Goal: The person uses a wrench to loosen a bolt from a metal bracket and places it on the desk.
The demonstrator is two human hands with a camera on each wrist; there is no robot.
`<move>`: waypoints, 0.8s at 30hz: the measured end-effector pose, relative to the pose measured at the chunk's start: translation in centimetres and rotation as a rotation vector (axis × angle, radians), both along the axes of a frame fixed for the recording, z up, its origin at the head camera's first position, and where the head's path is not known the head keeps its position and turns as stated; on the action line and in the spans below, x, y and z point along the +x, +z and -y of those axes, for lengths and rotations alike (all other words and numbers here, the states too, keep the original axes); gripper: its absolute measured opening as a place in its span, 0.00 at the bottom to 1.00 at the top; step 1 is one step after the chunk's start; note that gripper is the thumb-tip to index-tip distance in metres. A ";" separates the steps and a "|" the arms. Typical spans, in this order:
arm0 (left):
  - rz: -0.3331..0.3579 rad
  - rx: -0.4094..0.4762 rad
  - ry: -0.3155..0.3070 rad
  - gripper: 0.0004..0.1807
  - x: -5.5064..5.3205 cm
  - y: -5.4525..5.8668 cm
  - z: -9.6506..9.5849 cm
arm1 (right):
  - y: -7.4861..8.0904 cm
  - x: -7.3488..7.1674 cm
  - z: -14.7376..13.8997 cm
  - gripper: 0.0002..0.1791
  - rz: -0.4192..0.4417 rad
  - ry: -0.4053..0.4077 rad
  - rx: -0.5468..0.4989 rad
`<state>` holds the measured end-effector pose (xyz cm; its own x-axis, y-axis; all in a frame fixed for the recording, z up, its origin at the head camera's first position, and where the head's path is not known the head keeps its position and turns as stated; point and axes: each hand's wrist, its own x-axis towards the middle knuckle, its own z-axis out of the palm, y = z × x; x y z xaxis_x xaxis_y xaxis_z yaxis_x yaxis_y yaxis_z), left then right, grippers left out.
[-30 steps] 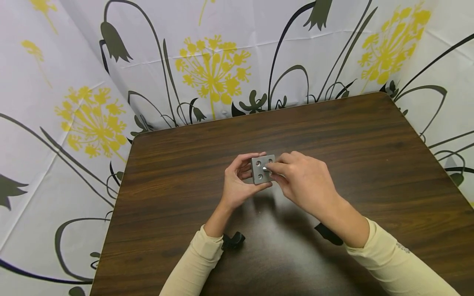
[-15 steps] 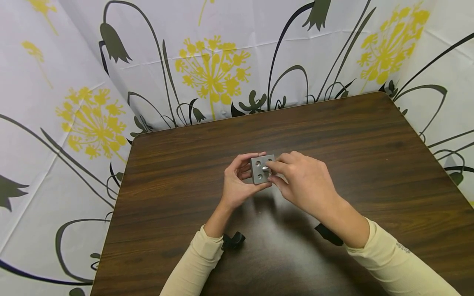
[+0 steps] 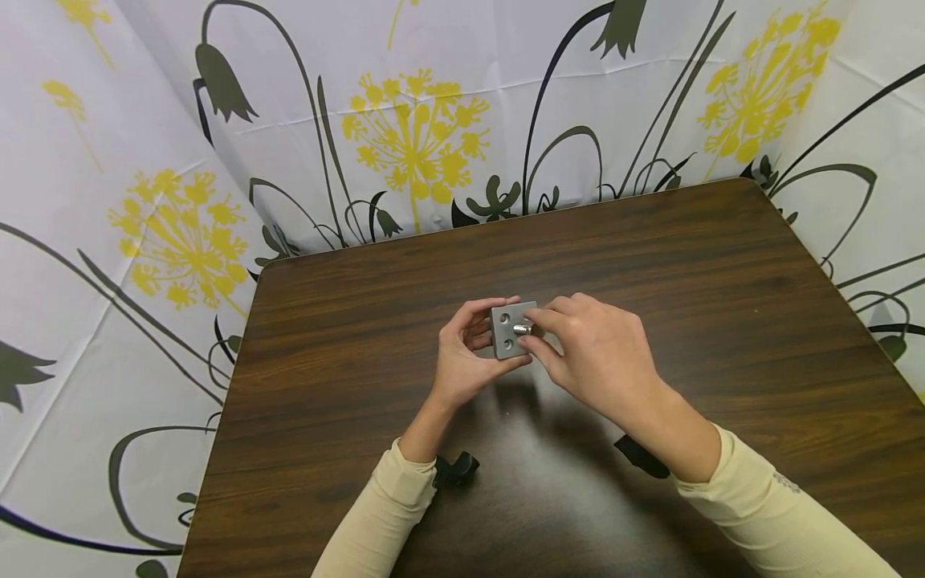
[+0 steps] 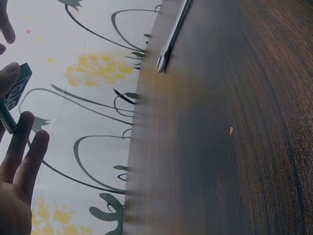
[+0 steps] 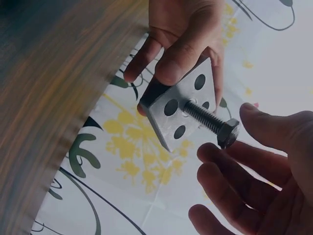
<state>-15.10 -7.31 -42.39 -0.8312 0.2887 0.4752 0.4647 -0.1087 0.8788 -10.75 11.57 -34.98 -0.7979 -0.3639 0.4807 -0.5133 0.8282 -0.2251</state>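
Observation:
My left hand (image 3: 466, 357) grips a grey square metal plate (image 3: 507, 331) by its edges, thumb below and fingers above in the head view. Several round holes pierce the plate. A hex-head bolt (image 5: 208, 119) runs through its middle, its head and a length of thread standing out toward my right hand (image 3: 596, 345). The thumb and fingers of that hand are spread around the bolt head, with a gap at the thumb in the right wrist view. On the plate's other side, the bolt's threaded end (image 4: 7, 117) sticks out near the left fingers.
A metal wrench (image 4: 168, 46) lies on the dark wood table (image 3: 361, 321), seen in the left wrist view. Behind the table hangs a white curtain (image 3: 462, 48) with yellow and green flowers. Black wrist gear (image 3: 457, 470) shows beside the left cuff.
The right thumb and fingers have spread from their closer hold at the bolt, so more of the bolt shows. The left hand and the plate stay nearly still.

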 end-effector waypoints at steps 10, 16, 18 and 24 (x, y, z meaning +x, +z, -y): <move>0.004 0.006 0.002 0.39 -0.1 0.0 0.1 | 0.0 -0.1 0.0 0.15 0.007 0.028 0.004; -0.011 0.013 0.001 0.41 -0.8 -1.5 0.2 | 0.0 -0.1 0.0 0.14 0.022 -0.018 0.008; -0.006 0.016 0.000 0.42 -1.0 -2.1 0.3 | 0.1 -0.1 0.0 0.12 0.025 0.007 0.002; -0.015 0.024 -0.005 0.42 -1.2 -2.3 0.4 | 0.0 -0.1 0.0 0.15 -0.001 0.015 -0.015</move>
<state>-16.26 -7.75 -44.72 -0.8226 0.2810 0.4943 0.4771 -0.1315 0.8689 -10.80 11.55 -34.98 -0.7917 -0.3689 0.4869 -0.5261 0.8169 -0.2365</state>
